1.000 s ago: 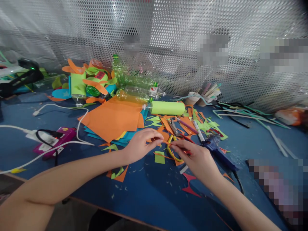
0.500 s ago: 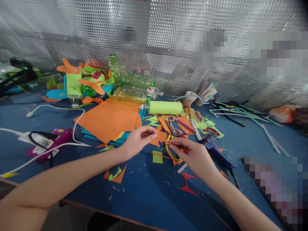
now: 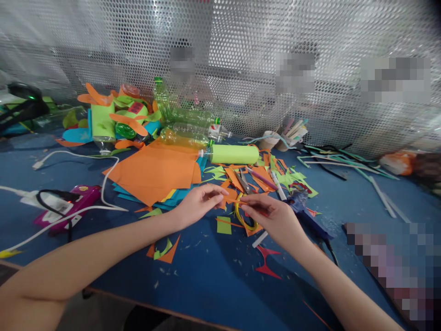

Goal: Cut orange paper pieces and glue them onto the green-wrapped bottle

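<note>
My left hand (image 3: 201, 203) and my right hand (image 3: 270, 212) face each other above the middle of the table. Between their fingertips stretches a thin orange paper strip (image 3: 234, 200), pinched at one end by each hand. Beneath them lie scissors with yellow and red handles (image 3: 254, 225), partly hidden by my right hand, among orange and green paper scraps. A small green paper square (image 3: 223, 225) rests just below the hands. Behind them, a plastic bottle wrapped in light green paper (image 3: 234, 154) lies on its side. A blue glue gun (image 3: 305, 211) is beside my right wrist.
Orange paper sheets (image 3: 155, 172) lie over blue ones at left. Finished-looking bottle models (image 3: 103, 119) and bare green bottles (image 3: 189, 117) stand or lie behind. A purple power strip (image 3: 69, 207) with white cables is at left; a red scrap (image 3: 267, 264) is near the front.
Both hands stay almost in place, still pinching the orange strip; the fingers have shifted slightly along it. The whole view has moved a little.
</note>
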Available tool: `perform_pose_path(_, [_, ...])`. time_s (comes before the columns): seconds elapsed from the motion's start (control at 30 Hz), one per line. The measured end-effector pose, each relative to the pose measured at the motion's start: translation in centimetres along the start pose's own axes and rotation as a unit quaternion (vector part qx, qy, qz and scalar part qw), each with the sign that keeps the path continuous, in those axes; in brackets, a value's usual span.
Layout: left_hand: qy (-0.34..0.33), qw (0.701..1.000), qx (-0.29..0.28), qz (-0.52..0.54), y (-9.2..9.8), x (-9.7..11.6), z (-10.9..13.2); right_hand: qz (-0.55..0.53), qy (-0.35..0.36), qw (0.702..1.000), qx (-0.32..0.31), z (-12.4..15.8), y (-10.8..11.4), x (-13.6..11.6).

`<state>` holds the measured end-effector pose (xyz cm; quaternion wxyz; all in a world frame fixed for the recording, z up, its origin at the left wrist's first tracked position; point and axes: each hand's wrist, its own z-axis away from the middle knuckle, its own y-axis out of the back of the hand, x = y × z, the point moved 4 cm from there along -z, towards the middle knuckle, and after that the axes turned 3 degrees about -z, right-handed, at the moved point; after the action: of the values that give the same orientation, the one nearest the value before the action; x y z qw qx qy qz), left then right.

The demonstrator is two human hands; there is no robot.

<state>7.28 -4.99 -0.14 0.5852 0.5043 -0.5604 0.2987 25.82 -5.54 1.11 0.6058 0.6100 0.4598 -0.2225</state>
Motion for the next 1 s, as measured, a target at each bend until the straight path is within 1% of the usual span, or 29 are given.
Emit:
perform_pose_path(0.1, [0.007,1.000,-0.020,-0.004,-0.2,-0.1,0.1,0.048,-0.005,0.999,0.000,0.1,-0.1,-0.2])
perform_pose_path(0.17, [0.004,1.000,-0.008,-0.009,0.0,-0.3,0.1,0.072,-0.005,0.997,0.005,0.0,0.1,-0.2])
perform_pose_path(0.23, [0.000,0.999,0.034,-0.021,0.7,-0.6,-0.1,0.100,-0.005,0.995,0.027,-0.1,0.6,0.0])
perform_pose_path(0.3, [-0.013,0.994,0.099,-0.046,1.8,-0.8,-0.2,0.125,-0.007,0.990,0.064,-0.3,1.2,0.4])
perform_pose_path(0.37, [-0.054,0.981,0.158,-0.100,2.8,-0.7,-0.4,0.142,-0.001,0.985,0.093,-0.4,1.7,0.6])
perform_pose_path(0.4, [-0.081,0.971,0.172,-0.143,3.2,-0.5,-0.5,0.150,0.005,0.984,0.097,-0.5,1.8,0.7])
perform_pose_path(0.43, [-0.107,0.960,0.174,-0.194,3.3,-0.4,-0.6,0.159,0.011,0.983,0.093,-0.5,1.8,0.7])
perform_pose_path(0.5, [-0.147,0.931,0.145,-0.300,3.2,-0.2,-0.9,0.174,0.023,0.981,0.077,-0.5,1.4,0.6])
perform_pose_path(0.57, [-0.172,0.902,0.097,-0.384,2.8,-0.3,-1.0,0.185,0.030,0.980,0.066,-0.4,1.0,0.6])
perform_pose_path(0.63, [-0.184,0.879,0.056,-0.436,2.3,-0.7,-1.0,0.202,0.031,0.977,0.067,-0.3,0.8,0.6])
perform_pose_path(0.7, [-0.182,0.865,0.029,-0.467,2.0,-1.1,-0.9,0.222,0.027,0.972,0.069,-0.3,0.7,0.7])
perform_pose_path(0.8, [-0.175,0.852,0.009,-0.493,1.7,-1.2,-0.8,0.221,0.014,0.973,0.065,-0.4,0.6,1.1])
perform_pose_path(0.87, [-0.175,0.850,0.004,-0.497,1.6,-1.1,-0.7,0.202,0.016,0.978,0.058,-0.5,0.4,1.4])
perform_pose_path(0.93, [-0.176,0.857,0.002,-0.485,1.5,-0.9,-0.8,0.195,0.021,0.980,0.045,-0.6,0.2,1.5])
perform_pose_path(1.0, [-0.172,0.872,0.002,-0.458,1.6,-0.8,-0.9,0.204,0.022,0.978,0.031,-0.7,0.0,1.5])
